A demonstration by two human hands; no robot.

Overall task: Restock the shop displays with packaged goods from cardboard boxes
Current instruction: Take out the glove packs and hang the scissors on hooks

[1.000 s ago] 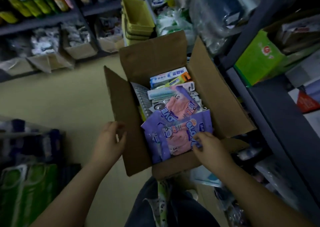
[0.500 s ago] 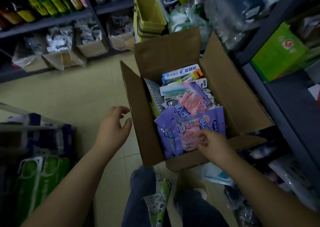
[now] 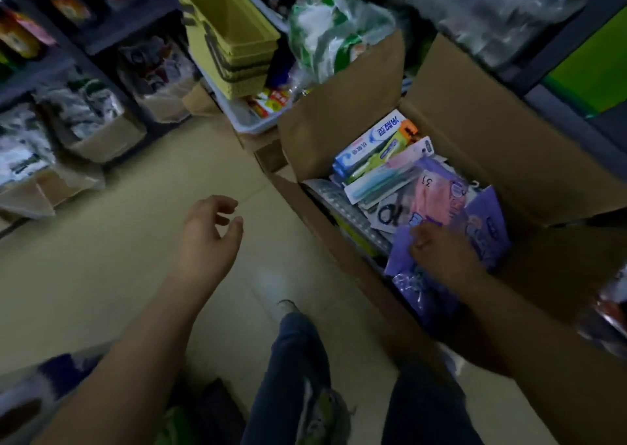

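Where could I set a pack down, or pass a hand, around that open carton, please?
Bare floor lies left of the cardboard box, below the shelf cartons, around the left hand. The box interior is packed where the right hand grips the purple glove packs.

Left hand loose-fingered in mid-air; right hand palm down, fingers curled.

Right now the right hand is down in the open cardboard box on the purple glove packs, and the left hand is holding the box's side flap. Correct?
Not quite. The left hand holds nothing: the head view shows it hanging open over the floor, apart from the cardboard box. The rest stands: the right hand is down in the open box on the purple glove packs.
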